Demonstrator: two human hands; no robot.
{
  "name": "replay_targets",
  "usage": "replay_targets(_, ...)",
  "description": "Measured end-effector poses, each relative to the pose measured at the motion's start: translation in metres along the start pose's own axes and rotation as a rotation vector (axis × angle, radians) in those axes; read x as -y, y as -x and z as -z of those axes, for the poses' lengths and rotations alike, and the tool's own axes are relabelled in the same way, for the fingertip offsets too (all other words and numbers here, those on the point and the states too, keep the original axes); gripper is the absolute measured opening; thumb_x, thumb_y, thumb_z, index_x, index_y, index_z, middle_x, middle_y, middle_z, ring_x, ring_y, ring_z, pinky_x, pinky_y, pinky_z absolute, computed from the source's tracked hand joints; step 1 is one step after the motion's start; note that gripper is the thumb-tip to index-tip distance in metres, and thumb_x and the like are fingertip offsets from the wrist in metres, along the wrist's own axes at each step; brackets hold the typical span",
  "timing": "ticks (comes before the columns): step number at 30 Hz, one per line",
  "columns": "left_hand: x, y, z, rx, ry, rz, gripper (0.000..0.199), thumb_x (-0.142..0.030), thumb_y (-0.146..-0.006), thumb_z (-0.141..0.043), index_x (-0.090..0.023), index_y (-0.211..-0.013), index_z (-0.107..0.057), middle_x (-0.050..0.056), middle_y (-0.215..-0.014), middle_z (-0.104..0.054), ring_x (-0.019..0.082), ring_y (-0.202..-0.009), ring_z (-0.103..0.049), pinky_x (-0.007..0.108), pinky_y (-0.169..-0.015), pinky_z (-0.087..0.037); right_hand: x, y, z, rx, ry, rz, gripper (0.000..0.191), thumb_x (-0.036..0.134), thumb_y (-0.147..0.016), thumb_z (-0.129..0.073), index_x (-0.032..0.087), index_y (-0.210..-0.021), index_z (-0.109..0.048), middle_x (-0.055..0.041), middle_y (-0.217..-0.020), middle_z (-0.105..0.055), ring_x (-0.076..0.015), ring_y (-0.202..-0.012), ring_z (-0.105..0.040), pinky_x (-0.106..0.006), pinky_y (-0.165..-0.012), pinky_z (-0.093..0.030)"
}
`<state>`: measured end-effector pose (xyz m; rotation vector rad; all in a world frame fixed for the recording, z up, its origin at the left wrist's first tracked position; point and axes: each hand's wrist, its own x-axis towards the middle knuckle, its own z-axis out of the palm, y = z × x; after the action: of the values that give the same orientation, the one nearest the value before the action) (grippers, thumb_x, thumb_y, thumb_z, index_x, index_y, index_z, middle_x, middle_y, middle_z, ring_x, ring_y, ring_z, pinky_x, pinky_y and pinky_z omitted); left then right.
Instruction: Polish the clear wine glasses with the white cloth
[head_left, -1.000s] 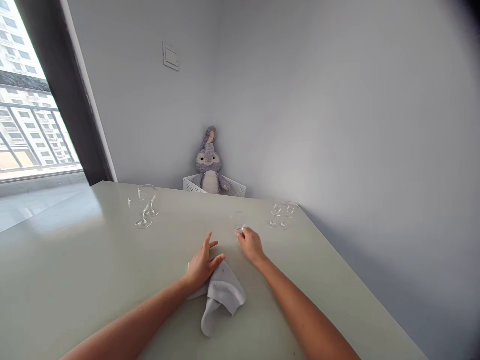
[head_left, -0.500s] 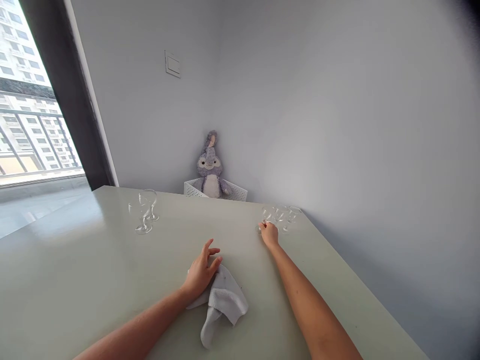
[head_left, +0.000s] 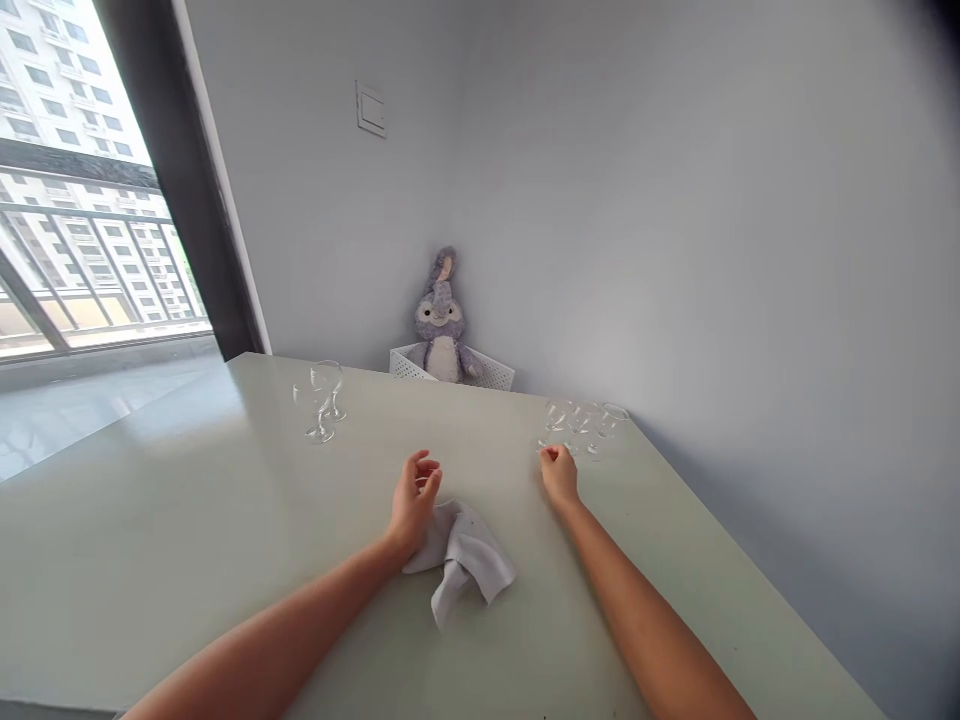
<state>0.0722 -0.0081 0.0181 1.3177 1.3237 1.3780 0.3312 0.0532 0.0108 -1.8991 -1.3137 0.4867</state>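
Note:
My left hand (head_left: pixel 416 500) rests at the left edge of a crumpled light grey cloth (head_left: pixel 478 550). Its fingers are apart and loosely bent, with nothing between them. Just in front of a row of clear stemmed glasses my right hand (head_left: pixel 559 474) is closed, its fingers curled in and no glass in them. Closest to its fingertips stands the left glass (head_left: pixel 556 416) of that row, apart from the hand. Beside it are a middle glass (head_left: pixel 582 417) and a right glass (head_left: pixel 609 420), all upright.
Two more stemmed glasses, a front one (head_left: pixel 318 410) and a rear one (head_left: pixel 328 376), stand on the left of the pale table (head_left: pixel 187 520). Behind the far edge a plush rabbit (head_left: pixel 442 325) sits in a white perforated basket (head_left: pixel 491 374). A wall runs along the right.
My right hand has drawn back slightly from the left glass's stem, leaving the glass standing. My left hand's fingers have curled in a little. The whole view has shifted.

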Motion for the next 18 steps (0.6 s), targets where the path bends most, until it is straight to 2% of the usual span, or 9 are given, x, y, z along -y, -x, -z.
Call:
replay_targets(3, -0.006, -0.021, 0.016, -0.281, -0.043, 0.029, 0.033, -0.038, -0.078, -0.048, -0.022, -0.106, -0.042, 0.005, -0.101, -0.053, 0.014, -0.086, -0.053, 0.027, -0.075, -0.045, 0.022, 0.038, -0.014, 0.260, -0.051, 0.087, 0.039, 0.046, -0.081, -0.034, 0.017, -0.071, -0.058, -0.0030, -0.065, -0.061, -0.0126, -0.050, -0.052, -0.023, -0.050, -0.036)
replay_targets(6, -0.006, -0.053, 0.046, -0.564, -0.070, 0.141, 0.039, -0.037, -0.077, -0.046, -0.023, -0.112, -0.035, 0.008, -0.113, -0.045, 0.014, -0.091, -0.052, 0.028, -0.074, -0.045, 0.046, 0.076, -0.029, 0.455, -0.062, 0.199, 0.044, 0.054, -0.077, -0.042, 0.017, -0.058, -0.057, 0.0013, -0.050, -0.054, -0.0103, -0.044, -0.045, -0.022, -0.047, -0.031)
replay_targets(9, -0.001, -0.085, 0.082, -0.717, -0.085, 0.218, 0.056, -0.039, -0.076, -0.046, -0.027, -0.123, -0.019, 0.012, -0.127, -0.031, 0.019, -0.102, -0.049, 0.033, -0.077, -0.043, 0.064, 0.102, -0.037, 0.581, -0.005, 0.354, 0.041, 0.053, -0.072, -0.050, 0.017, -0.052, -0.051, 0.0045, -0.047, -0.046, -0.0083, -0.046, -0.039, -0.021, -0.046, -0.025)
replay_targets(11, 0.002, -0.101, 0.104, -0.750, -0.092, 0.255, 0.067, -0.040, -0.073, -0.051, -0.028, -0.127, -0.013, 0.014, -0.129, -0.028, 0.022, -0.102, -0.049, 0.036, -0.076, -0.042, 0.071, 0.111, -0.038, 0.655, 0.008, 0.373, 0.036, 0.048, -0.069, -0.055, 0.017, -0.052, -0.049, 0.0055, -0.048, -0.042, -0.0076, -0.047, -0.035, -0.021, -0.045, -0.022)
replay_targets(13, 0.005, -0.112, 0.119, -0.722, -0.100, 0.260, 0.076, -0.040, -0.069, -0.056, -0.027, -0.129, -0.012, 0.015, -0.125, -0.035, 0.023, -0.098, -0.052, 0.037, -0.073, -0.043, 0.073, 0.115, -0.037, 0.705, -0.080, 0.303, 0.029, 0.041, -0.067, -0.058, 0.017, -0.056, -0.049, 0.0063, -0.050, -0.041, -0.0072, -0.048, -0.034, -0.020, -0.046, -0.022)
replay_targets(15, 0.006, -0.117, 0.129, -0.667, -0.115, 0.245, 0.079, -0.039, -0.065, -0.061, -0.025, -0.130, -0.017, 0.013, -0.118, -0.044, 0.022, -0.094, -0.054, 0.035, -0.072, -0.043, 0.073, 0.115, -0.033, 0.737, -0.253, 0.189, 0.023, 0.036, -0.066, -0.059, 0.017, -0.059, -0.048, 0.0067, -0.051, -0.040, -0.0069, -0.049, -0.034, -0.020, -0.046, -0.025)
replay_targets(18, 0.004, -0.118, 0.134, -0.598, -0.154, 0.217, 0.076, -0.039, -0.064, -0.061, -0.022, -0.128, -0.023, 0.009, -0.105, -0.053, 0.021, -0.091, -0.055, 0.033, -0.072, -0.043, 0.069, 0.114, -0.027, 0.804, -0.580, -0.043, 0.016, 0.029, -0.065, -0.060, 0.016, -0.066, -0.050, 0.0051, -0.057, -0.047, -0.0081, -0.052, -0.041, -0.020, -0.049, -0.033)
